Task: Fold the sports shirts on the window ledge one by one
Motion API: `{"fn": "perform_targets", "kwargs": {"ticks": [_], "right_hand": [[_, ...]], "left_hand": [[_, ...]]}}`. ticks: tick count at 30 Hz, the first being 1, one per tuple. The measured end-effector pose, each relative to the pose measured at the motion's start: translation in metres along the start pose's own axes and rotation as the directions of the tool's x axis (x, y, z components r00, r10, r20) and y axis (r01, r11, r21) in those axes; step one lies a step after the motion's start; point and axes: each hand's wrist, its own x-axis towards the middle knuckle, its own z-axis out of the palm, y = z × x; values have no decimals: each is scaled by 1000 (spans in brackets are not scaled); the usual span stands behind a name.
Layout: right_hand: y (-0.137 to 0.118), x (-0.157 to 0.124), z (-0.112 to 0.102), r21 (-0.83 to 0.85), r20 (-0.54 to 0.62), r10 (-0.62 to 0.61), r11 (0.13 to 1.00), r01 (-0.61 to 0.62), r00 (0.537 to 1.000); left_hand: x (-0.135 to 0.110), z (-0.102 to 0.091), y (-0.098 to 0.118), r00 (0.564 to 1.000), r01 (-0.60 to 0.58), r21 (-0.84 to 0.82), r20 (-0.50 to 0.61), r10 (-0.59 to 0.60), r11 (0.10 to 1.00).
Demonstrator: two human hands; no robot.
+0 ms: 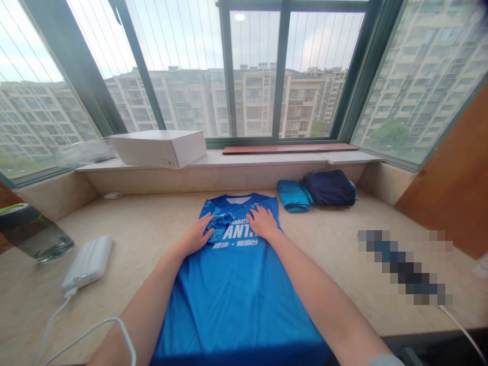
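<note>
A bright blue sports shirt (236,284) with white lettering lies spread flat on the beige stone sill (152,229), its collar pointing at the window. My left hand (198,235) rests on the shirt's upper left, fingers curled round a bunched fold of blue cloth. My right hand (262,221) lies flat on the chest lettering with its fingers stretched out and holds nothing.
Two folded garments, one teal (293,196) and one navy (331,188), lie at the back right. A white box (160,147) sits on the window ledge. A white power bank (88,262) with a cable and a glass bottle (32,233) are at the left.
</note>
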Motion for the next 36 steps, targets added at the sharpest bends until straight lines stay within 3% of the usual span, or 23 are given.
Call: {"fn": "perform_targets", "kwargs": {"ticks": [4,9,17,22,25,30,33,36], "right_hand": [[0,1,0,5,9,5,1000,-5,1000],[0,2,2,-1,21,5,1000,-5,1000],[1,3,4,-12,34,9,1000,-8,999],[0,3,3,-15,48,13,1000,-13,999],[0,2,2,-16,50,12,1000,-12,999],[-2,1,2,-20,49,15,1000,-14,999],[-2,1,2,-27,51,11,1000,-9,999],[-2,1,3,-32,48,3,999,-1,999]], "left_hand": [[0,3,-6,997,26,115,65,-34,993],[-6,-4,3,996,25,178,80,-40,984],[-5,-11,9,973,202,242,60,-223,949],[-4,-12,3,946,313,324,-18,-325,893],[0,-14,-2,956,285,355,-42,-289,891],[26,-18,-11,981,149,329,69,-182,932],[42,-21,-21,972,154,360,112,-206,920],[51,-26,-31,959,219,410,76,-272,885]]}}
